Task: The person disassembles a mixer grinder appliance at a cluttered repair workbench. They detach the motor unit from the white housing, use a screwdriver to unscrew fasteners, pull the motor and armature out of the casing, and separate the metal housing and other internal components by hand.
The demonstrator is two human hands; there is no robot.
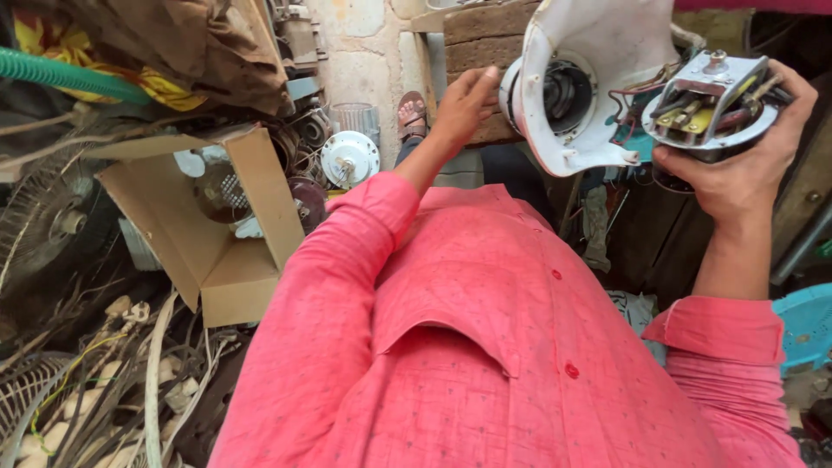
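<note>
My left hand (464,106) holds the rim of a white plastic appliance housing (598,69), tilted so its hollow inside and a dark round part face me. My right hand (745,165) grips a round electric motor unit (715,108) with a metal top plate and coloured wires. Red and black wires run between the motor and the housing. Both sleeves of my pink shirt fill the lower middle of the view.
An open cardboard box (217,251) with parts in it stands at left. Beside it lie a fan grille (43,217), tangled white cables (156,381) and a green hose (61,74). A white round motor (349,159) sits on the floor. A blue stool (806,325) is at right.
</note>
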